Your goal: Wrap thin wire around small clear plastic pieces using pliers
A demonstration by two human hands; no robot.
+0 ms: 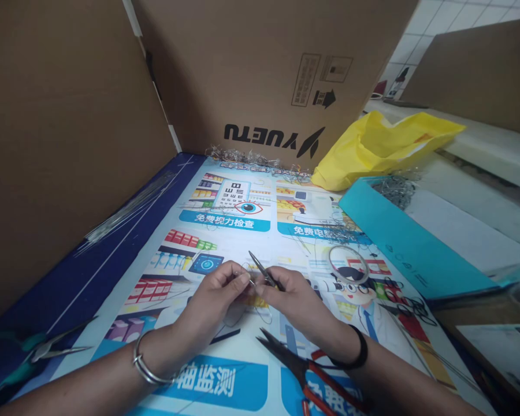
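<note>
Between the hands, low over the tabletop, hangs a thin wire. The left hand pinches its top. The right hand grips pliers, their long axis slanting up-left, tips at the wire. Red cutters lie by the right wrist.

Three pairs of pliers in play: one slim pair in the right hand, a red-handled pair just below it, a green-handled pair far outside the left hand. One yellow bag beyond.
</note>
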